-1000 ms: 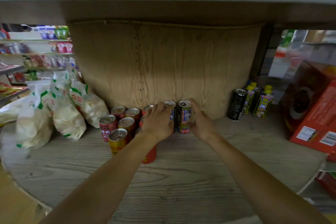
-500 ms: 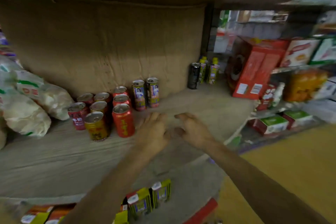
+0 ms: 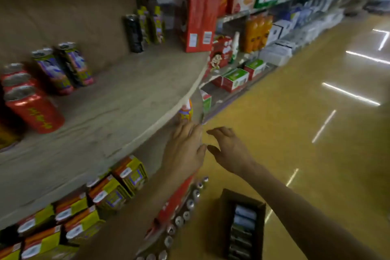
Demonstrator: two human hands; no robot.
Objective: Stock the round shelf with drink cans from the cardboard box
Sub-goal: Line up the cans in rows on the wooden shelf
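Observation:
The round wooden shelf point(image 3: 118, 112) curves across the left half of the view. On it stand two tall colourful cans point(image 3: 63, 67) near the back panel, with red cans point(image 3: 31, 110) to their left. My left hand point(image 3: 185, 148) and my right hand point(image 3: 230, 150) hang side by side just off the shelf's front edge, fingers relaxed and holding nothing. Below them on the yellow floor sits the open cardboard box point(image 3: 242, 228) with several cans lying inside.
A black can point(image 3: 134, 34) and small yellow bottles point(image 3: 152, 25) stand at the shelf's back right beside a red carton point(image 3: 200, 15). Yellow-and-orange drink cartons point(image 3: 111, 192) fill the tier below. A row of can tops point(image 3: 185, 213) lines the floor. Store shelving runs along the aisle at right.
Both hands let go of the two tall cans at the back and drew away past the shelf's front edge. The view swung right and down, bringing the floor box into sight.

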